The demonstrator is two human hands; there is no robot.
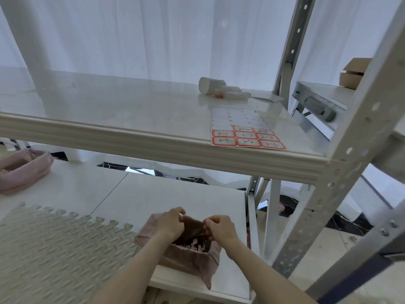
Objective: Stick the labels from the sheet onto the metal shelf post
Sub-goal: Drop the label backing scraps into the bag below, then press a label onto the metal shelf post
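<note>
A storeroom, by its bolted metal shelving point(355, 119) and cardboard box point(350, 81)

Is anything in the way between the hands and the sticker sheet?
Yes. The left hand and right hand pinch a bag on the lower shelf; the label sheet lies on the upper shelf. That shelf's front edge is between them, so the hands must reach around it. Nothing visible stands between sheet and shelf post.

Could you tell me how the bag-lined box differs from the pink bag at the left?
The left hand and right hand pinch the liner of the bag-lined box; nothing touches the pink bag. Red-and-white scraps show inside the box; the pink bag's inside is hidden. Both sit on the lower shelf.
</note>
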